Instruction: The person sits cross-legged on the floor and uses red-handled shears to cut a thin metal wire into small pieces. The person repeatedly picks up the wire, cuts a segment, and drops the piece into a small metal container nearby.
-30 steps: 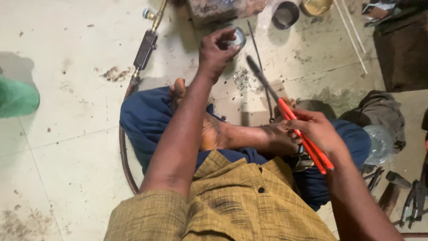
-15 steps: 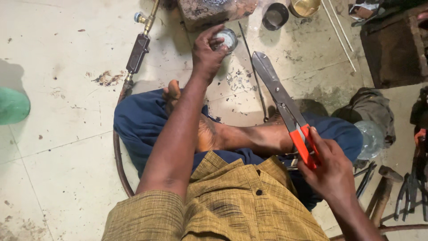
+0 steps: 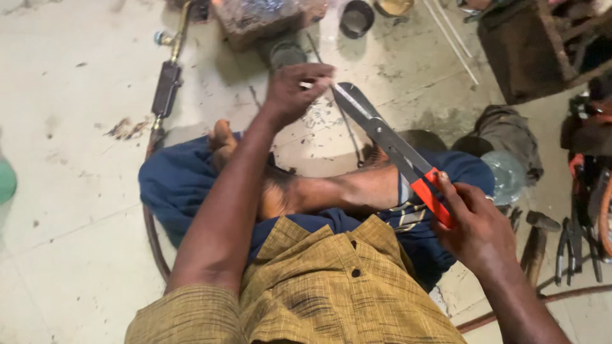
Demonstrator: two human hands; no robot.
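Shears (image 3: 389, 141), red-handled, gripped in right hand (image 3: 477, 224); left hand (image 3: 294, 92) pinches small metal piece (image 3: 306, 84) just beside blade tip.

On the floor lie 1 pair of red-handled shears (image 3: 395, 148), 1 torch (image 3: 167, 86), 1 hammer (image 3: 534, 241) and 2 round tins (image 3: 356, 17).

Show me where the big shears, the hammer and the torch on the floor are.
shears (image 3: 382, 132): head view, on the steel blades above the orange handles.
hammer (image 3: 542, 221): head view, on its metal head, lower right.
torch (image 3: 167, 88): head view, on its dark body, upper left.
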